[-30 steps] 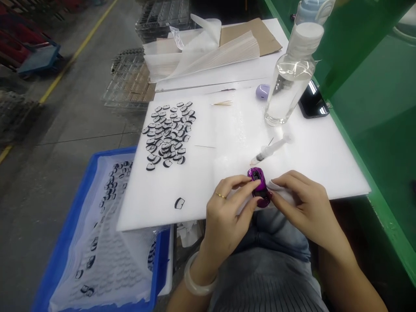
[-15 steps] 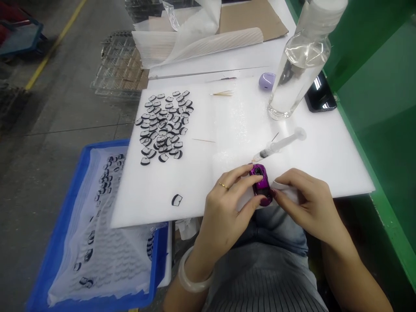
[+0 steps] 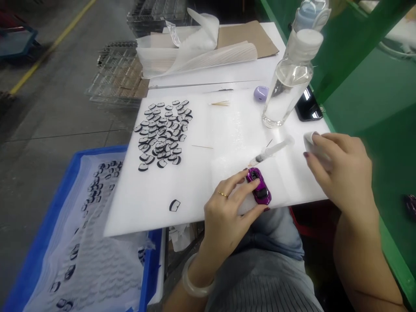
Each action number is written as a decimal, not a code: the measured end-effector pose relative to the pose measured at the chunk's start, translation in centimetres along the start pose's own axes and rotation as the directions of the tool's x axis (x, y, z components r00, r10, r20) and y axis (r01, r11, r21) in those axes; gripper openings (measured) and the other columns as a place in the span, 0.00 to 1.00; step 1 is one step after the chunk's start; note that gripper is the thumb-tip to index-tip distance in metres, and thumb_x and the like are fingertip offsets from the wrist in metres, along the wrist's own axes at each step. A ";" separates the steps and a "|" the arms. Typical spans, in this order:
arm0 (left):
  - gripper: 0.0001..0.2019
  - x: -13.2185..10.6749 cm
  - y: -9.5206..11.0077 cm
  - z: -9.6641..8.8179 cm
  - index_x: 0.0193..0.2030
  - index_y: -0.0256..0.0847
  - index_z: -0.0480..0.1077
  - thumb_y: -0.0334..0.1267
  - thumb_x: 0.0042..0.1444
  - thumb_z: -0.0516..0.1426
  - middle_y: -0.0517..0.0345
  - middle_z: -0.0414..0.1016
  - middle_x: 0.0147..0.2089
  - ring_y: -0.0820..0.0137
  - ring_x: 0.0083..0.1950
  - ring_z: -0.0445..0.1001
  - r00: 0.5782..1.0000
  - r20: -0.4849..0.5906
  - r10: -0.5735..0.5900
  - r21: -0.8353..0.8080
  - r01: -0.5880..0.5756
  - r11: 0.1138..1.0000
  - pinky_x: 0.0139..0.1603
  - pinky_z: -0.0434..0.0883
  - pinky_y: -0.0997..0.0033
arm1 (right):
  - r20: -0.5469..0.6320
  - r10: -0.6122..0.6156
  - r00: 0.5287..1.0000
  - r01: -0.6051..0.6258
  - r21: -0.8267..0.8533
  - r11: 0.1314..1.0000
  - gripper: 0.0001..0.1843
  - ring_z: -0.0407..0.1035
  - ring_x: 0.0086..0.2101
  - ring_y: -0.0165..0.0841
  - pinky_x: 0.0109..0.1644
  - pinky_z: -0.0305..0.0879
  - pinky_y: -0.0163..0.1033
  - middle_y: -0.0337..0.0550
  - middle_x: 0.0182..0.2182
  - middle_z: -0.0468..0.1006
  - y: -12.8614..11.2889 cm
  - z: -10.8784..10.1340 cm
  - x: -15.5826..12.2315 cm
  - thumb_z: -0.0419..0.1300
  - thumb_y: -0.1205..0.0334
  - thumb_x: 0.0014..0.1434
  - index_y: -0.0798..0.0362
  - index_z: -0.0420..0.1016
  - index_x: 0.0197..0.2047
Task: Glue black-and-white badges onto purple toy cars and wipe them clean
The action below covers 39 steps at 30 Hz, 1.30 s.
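My left hand [image 3: 227,210] is closed on a small purple toy car [image 3: 261,194], its fingers along both sides near the table's front edge. Off to the right and raised, my right hand [image 3: 341,169] pinches a soft white piece, like a folded tissue or cloth [image 3: 312,145]. Just beyond the car lies a clear syringe [image 3: 271,151], its tip close to my left fingers. Farther left is one black-rimmed curved piece [image 3: 174,205], apart from a scattered group of similar small pieces [image 3: 162,134].
A clear bottle of liquid [image 3: 286,86] stands at the back right, beside a purple case [image 3: 261,93] and a black phone [image 3: 308,105]. Thin sticks [image 3: 219,103] lie behind. At lower left is a blue tray [image 3: 69,173]; a green wall [image 3: 367,108] borders the right.
My right hand has moved away from the car, right and upward, with the white piece in its fingers. The left hand keeps its hold on the car. The camera view has shifted slightly.
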<state>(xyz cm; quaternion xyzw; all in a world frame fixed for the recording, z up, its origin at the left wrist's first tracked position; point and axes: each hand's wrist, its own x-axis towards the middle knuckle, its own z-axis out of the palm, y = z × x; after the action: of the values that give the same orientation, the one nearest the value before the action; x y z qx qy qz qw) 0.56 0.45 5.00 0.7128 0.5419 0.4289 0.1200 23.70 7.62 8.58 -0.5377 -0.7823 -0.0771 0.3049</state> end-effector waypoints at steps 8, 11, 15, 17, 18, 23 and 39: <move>0.27 -0.2 -0.6 0.3 0.65 0.42 0.64 0.49 0.62 0.59 0.45 0.73 0.60 0.54 0.57 0.74 0.999 0.038 0.021 0.139 -0.026 0.990 0.52 0.75 0.56 | 0.187 0.056 0.981 -0.093 0.195 0.976 0.22 0.72 0.34 0.41 0.37 0.67 0.45 0.47 0.33 0.79 -9.2 1.5 -2.6 0.61 0.58 0.57 0.58 0.70 0.53; 0.30 -0.4 -0.9 0.4 0.66 0.40 0.63 0.52 0.61 0.59 0.44 0.74 0.58 0.52 0.54 0.74 0.994 0.052 0.098 0.202 -0.107 0.974 0.51 0.72 0.55 | 0.159 0.188 0.969 -0.215 0.173 0.961 0.22 0.73 0.34 0.39 0.41 0.68 0.44 0.45 0.35 0.80 -7.1 1.3 -3.1 0.58 0.64 0.55 0.55 0.70 0.54; 0.25 -0.3 -1.1 0.6 0.62 0.42 0.69 0.48 0.61 0.61 0.47 0.77 0.55 0.51 0.50 0.75 0.977 0.069 0.200 0.264 -0.211 0.941 0.48 0.70 0.56 | 0.023 0.606 0.795 -0.606 -0.001 0.795 0.24 0.75 0.36 0.39 0.45 0.70 0.44 0.42 0.39 0.82 2.7 -1.1 -4.7 0.62 0.58 0.51 0.51 0.71 0.53; 0.21 -0.3 -1.1 0.6 0.59 0.42 0.71 0.45 0.61 0.61 0.46 0.77 0.57 0.49 0.52 0.75 0.969 0.082 0.231 0.268 -0.245 0.932 0.48 0.69 0.55 | -0.061 0.775 0.629 -0.770 -0.183 0.611 0.27 0.76 0.39 0.40 0.48 0.70 0.46 0.43 0.41 0.82 7.7 -2.5 -6.2 0.62 0.56 0.50 0.50 0.71 0.54; 0.20 -0.3 -1.1 0.7 0.59 0.41 0.71 0.45 0.62 0.61 0.46 0.76 0.57 0.48 0.54 0.75 0.966 0.087 0.242 0.267 -0.257 0.929 0.49 0.69 0.54 | -0.083 0.803 0.591 -0.797 -0.213 0.565 0.27 0.76 0.41 0.42 0.50 0.69 0.47 0.46 0.42 0.82 9.7 -3.3 -7.2 0.61 0.56 0.51 0.52 0.72 0.54; 0.22 -0.3 -1.3 0.7 0.61 0.42 0.70 0.44 0.61 0.61 0.46 0.75 0.60 0.47 0.57 0.75 0.962 0.100 0.256 0.260 -0.273 0.926 0.50 0.70 0.52 | -0.205 0.898 0.389 -0.888 -0.342 0.306 0.27 0.72 0.49 0.58 0.52 0.67 0.62 0.63 0.50 0.78 14.1 -7.6 -13.4 0.58 0.56 0.52 0.58 0.73 0.54; 0.26 0.1 -0.3 0.0 0.65 0.39 0.63 0.44 0.63 0.59 0.44 0.75 0.57 0.56 0.55 0.75 0.983 0.070 0.168 0.160 -0.177 0.971 0.54 0.73 0.58 | 0.239 -0.304 0.922 0.129 0.551 0.825 0.17 0.73 0.52 0.36 0.55 0.73 0.44 0.47 0.51 0.78 -3.7 -0.1 -2.7 0.55 0.69 0.66 0.51 0.68 0.57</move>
<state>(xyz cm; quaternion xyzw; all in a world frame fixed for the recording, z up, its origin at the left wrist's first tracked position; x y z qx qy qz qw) 0.31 0.65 4.87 0.7764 0.5080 0.3710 0.0378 21.04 3.94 7.95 -0.3455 -0.8684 0.1919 0.2994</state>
